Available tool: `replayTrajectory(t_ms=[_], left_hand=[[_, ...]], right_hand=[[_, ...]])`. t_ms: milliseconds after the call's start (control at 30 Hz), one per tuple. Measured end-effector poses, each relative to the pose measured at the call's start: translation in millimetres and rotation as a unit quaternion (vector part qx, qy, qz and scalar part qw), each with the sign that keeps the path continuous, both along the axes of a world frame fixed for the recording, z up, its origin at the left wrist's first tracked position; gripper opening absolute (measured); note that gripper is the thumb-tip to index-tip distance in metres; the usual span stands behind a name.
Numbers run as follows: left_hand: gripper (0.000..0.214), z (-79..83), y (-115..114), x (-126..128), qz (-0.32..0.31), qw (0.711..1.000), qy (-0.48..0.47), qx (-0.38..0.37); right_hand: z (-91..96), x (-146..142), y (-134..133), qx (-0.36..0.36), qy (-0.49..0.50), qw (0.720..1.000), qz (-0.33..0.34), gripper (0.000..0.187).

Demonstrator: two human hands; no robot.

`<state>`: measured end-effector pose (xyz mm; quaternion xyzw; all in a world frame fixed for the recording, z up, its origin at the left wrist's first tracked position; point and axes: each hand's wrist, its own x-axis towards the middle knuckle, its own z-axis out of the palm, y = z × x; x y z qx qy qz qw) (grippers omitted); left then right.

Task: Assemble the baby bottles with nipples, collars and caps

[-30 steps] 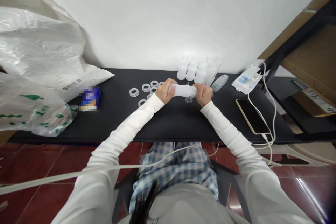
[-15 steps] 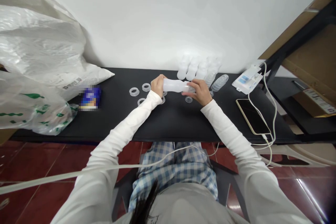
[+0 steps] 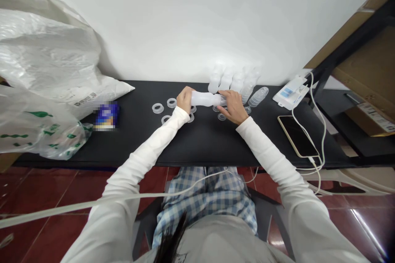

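Over a black table, a frosted plastic bottle lies crosswise between the person's hands, above the tabletop. The left hand curls closed around its wider end, while the right hand pinches the narrow end between thumb and fingers. A row of similar bottles sits just behind, and clear plastic rings lie near the hands.

The blue packet on the black table was pixelated; its print could not be read. The far end of the translucent plastic bottle was hidden behind the right hand. The label on the white sack was too small to read. The cardboard box was cut off by the frame edge.
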<state>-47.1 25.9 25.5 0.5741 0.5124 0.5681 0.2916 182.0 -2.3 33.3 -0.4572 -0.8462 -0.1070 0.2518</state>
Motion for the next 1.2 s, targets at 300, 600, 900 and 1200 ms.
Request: replayTrajectory(t_ms=[300,600,900,1200], left_hand=[[0.038,3.2,0.0,1.4,0.009,0.999,-0.018,-0.028],[0.042,8.9,4.6,-0.7,0.036,0.986,-0.102,-0.124],[0.047,7.6,24.9,-5.5,-0.034,0.943,-0.272,-0.19],[0.048,19.6,67.8,20.1,0.021,0.954,0.212,-0.213]], right_hand=[[-7.1,2.6,11.7,-0.029,0.008,0.999,-0.019,0.04],[-15.1,7.3,11.7,0.093,0.049,0.994,-0.028,0.02],[-7.3,21.9,15.9,0.196,0.19,0.951,-0.145,0.03],[-0.6,41.0,20.9,0.237,0.26,0.907,-0.232,0.051]])
